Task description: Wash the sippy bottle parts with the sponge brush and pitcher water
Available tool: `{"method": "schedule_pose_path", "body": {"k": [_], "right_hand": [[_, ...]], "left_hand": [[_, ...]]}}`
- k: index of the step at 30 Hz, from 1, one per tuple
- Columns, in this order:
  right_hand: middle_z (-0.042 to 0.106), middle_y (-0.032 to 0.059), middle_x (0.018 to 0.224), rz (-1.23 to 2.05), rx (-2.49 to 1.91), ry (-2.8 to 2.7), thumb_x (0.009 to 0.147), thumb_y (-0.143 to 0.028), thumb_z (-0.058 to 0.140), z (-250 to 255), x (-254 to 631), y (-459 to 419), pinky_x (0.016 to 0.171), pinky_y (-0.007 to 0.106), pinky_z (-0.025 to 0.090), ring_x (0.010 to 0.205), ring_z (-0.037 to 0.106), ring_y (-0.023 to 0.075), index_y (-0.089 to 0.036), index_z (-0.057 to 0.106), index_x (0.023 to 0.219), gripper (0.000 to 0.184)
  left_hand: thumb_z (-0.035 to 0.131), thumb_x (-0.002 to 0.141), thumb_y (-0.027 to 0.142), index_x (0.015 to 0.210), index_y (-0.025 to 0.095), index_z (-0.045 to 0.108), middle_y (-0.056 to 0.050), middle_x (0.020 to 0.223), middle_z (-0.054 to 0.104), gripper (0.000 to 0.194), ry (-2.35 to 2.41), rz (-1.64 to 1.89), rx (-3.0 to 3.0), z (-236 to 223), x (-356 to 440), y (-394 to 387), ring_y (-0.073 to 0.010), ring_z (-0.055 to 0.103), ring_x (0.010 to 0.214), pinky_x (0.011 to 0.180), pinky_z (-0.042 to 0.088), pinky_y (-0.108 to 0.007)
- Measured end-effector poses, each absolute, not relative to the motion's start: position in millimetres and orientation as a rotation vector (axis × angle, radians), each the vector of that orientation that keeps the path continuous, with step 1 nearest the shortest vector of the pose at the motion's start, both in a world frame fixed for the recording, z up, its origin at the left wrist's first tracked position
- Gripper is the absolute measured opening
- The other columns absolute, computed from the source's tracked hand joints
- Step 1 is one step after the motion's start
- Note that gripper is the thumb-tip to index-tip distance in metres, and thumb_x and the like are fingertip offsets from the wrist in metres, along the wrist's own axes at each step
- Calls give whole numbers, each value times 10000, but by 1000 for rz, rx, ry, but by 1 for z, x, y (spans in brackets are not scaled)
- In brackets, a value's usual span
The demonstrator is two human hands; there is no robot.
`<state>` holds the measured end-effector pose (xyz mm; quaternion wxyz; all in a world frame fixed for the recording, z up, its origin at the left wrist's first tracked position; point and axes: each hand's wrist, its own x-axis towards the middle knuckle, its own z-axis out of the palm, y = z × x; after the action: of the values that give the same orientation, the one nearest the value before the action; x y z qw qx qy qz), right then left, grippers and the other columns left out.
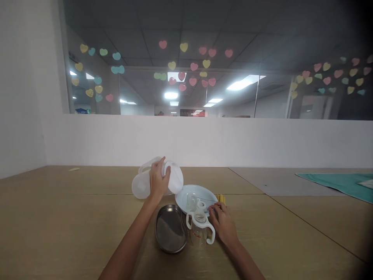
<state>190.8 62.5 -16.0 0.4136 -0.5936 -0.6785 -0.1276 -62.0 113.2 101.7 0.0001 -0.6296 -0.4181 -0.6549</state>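
Note:
My left hand [159, 181] is closed around a translucent white plastic pitcher [141, 186], which is tipped over with its white top end facing right, beside a pale blue bowl [182, 196]. Inside the bowl are a small clear glass or plastic piece [191, 203] and a white ring-shaped bottle part [201, 205]. My right hand [224, 224] has its fingers bent at the bowl's right rim and appears to grip it. In front of the bowl stands an uncapped clear baby bottle [199, 235] with two white handles. A metal kidney dish [171, 229] lies left of it.
Something yellow [221, 199] sits behind my right hand, partly hidden. A green cloth [335, 184] lies at the far right of the wooden table [72, 225]. A small pale scrap [74, 169] is near the white wall [204, 144] at the back left.

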Motion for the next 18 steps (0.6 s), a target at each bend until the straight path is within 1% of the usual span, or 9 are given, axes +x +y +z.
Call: {"method": "schedule_pose_path", "body": {"k": [2, 4, 6, 8, 11, 14, 18], "right_hand": [[597, 111, 956, -330, -1487, -1707, 884, -374, 349, -16, 191, 62, 816, 393, 453, 896, 567, 233, -183, 648, 824, 360], [600, 107, 946, -343, -1476, -1709, 884, -373, 348, -15, 190, 62, 804, 389, 456, 890, 569, 232, -188, 645, 806, 359], [601, 105, 935, -355, -1470, -1708, 883, -370, 347, -15, 190, 62, 799, 390, 456, 884, 569, 231, -191, 644, 790, 358], [602, 101, 929, -361, -1472, -1706, 881, -366, 350, -15, 190, 62, 803, 396, 454, 877, 568, 230, -194, 643, 790, 352], [599, 101, 935, -345, -1467, -1703, 879, -364, 359, -16, 191, 63, 811, 400, 456, 881, 567, 229, -196, 639, 797, 336], [592, 116, 961, -313, -1470, -1703, 882, -368, 356, -18, 192, 64, 827, 408, 455, 912, 563, 238, -187, 634, 800, 343], [587, 129, 975, -281, -1492, -1715, 888, -385, 336, -19, 192, 65, 833, 415, 453, 917, 566, 244, -172, 634, 810, 374]], "left_hand": [[498, 845, 324, 1253, 221, 499, -98, 1158, 518, 421, -1369, -2256, -1911, 106, -69, 114, -240, 468, 1111, 979, 354, -394], [527, 832, 325, 1233, 235, 521, -86, 1194, 520, 411, -1419, -2431, -1868, 112, -77, 112, -232, 485, 1097, 970, 371, -377], [547, 820, 322, 1210, 235, 544, -79, 1179, 541, 399, -1430, -2487, -1908, 120, -80, 106, -225, 516, 1048, 946, 394, -374], [550, 817, 307, 1193, 234, 559, -73, 1158, 557, 383, -1391, -2389, -2017, 127, -78, 94, -225, 522, 1039, 949, 392, -383], [532, 823, 287, 1198, 237, 554, -73, 1139, 555, 380, -1307, -2081, -2175, 133, -63, 71, -233, 502, 1081, 971, 369, -393], [502, 831, 297, 1240, 237, 519, -85, 1052, 552, 414, -1333, -1772, -2235, 134, -44, 52, -250, 522, 1024, 923, 396, -416], [480, 836, 295, 1260, 227, 500, -95, 1016, 534, 429, -1313, -1598, -2217, 129, -28, 44, -258, 527, 984, 890, 415, -412]]}}
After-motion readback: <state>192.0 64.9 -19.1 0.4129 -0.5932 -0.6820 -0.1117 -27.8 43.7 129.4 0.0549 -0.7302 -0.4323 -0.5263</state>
